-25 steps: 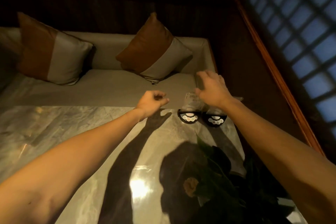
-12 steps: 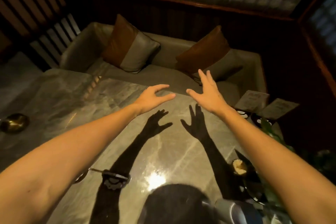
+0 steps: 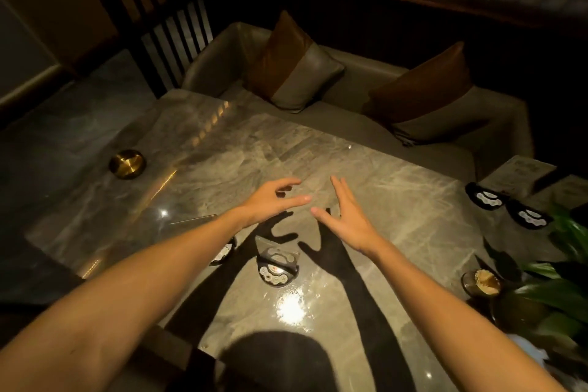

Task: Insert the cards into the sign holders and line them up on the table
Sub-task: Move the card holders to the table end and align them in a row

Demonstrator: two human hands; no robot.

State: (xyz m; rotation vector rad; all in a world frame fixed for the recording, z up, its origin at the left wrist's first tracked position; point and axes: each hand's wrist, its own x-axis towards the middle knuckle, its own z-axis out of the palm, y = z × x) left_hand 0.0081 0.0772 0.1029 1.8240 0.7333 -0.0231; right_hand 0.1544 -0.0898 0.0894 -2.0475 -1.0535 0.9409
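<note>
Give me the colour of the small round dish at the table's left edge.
The dish is shiny gold or brass; head view.

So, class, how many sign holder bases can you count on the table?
4: two at the right edge, one centre, one partly hidden under the left forearm; others may be hidden.

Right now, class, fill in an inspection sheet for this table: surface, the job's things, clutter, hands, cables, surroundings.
Surface: marble table, glossy, lamp glare near the front.
Job's things: two sign holders with cards side by side at the right edge; one clear holder on a black base at centre front; another base partly hidden under the left forearm.
Clutter: brass bowl far left; small cup and plant at right.
Hands: left hand and right hand open, above the table, holding nothing.
Cables: nothing seen.
Surroundings: sofa with two cushions.
</note>
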